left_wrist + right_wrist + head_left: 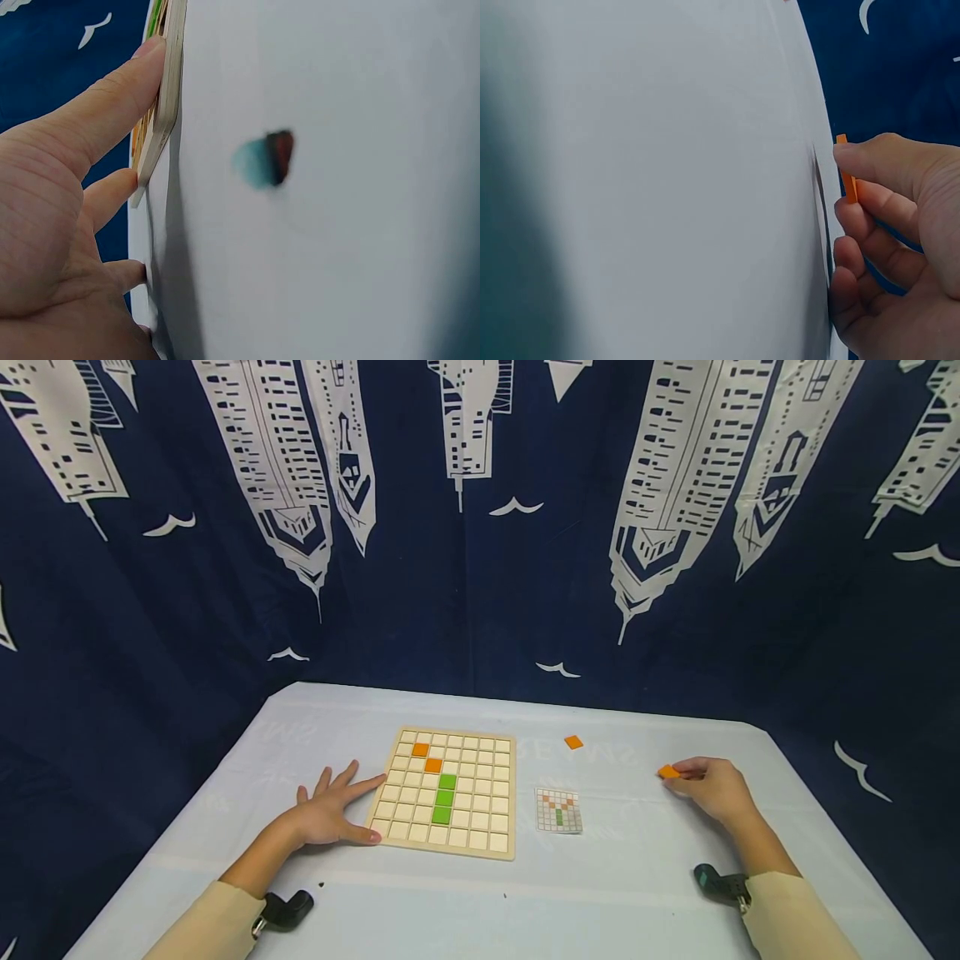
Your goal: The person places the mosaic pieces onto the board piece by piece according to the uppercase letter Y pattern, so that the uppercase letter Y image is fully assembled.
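My right hand [712, 789] pinches an orange square tile [668, 772] between thumb and fingers at the right of the table. The right wrist view shows that tile [847, 171] edge-on, thin and flat. At the left, my left hand [322, 814] is spread, its thumb and index finger touching the left edge of a wooden grid board [513, 793]. In the left wrist view the thumb [124, 90] lies on the board's rim [171, 82]. Two orange tiles [433, 766] sit diagonally in the grid, above a column of green tiles [446, 797].
Right of the board lies a small printed pattern card [558, 811] with an orange and green Y shape. Another orange tile [573, 742] rests on the white table [600, 885] behind the card. A dark blue curtain [480, 593] with white buildings hangs behind the table.
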A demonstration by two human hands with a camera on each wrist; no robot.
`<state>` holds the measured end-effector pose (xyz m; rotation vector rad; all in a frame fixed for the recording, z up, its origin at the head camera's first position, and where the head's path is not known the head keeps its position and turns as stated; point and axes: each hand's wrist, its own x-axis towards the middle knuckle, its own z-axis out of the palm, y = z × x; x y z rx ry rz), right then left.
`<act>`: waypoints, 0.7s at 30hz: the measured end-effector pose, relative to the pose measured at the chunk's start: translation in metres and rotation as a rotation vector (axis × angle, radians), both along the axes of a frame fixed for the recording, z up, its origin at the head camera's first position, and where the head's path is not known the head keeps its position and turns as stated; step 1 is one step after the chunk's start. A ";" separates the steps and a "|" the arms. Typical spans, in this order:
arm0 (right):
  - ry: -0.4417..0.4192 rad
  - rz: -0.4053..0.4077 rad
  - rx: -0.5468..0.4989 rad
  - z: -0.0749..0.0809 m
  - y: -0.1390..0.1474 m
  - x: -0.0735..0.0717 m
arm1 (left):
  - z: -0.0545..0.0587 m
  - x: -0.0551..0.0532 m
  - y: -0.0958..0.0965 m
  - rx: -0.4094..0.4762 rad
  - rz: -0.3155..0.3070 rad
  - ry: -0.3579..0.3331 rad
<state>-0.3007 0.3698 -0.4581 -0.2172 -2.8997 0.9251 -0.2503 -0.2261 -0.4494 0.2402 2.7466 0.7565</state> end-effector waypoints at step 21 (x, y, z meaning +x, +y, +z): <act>0.084 0.071 -0.054 0.001 -0.017 0.015 | 0.000 0.000 0.000 0.004 0.003 0.001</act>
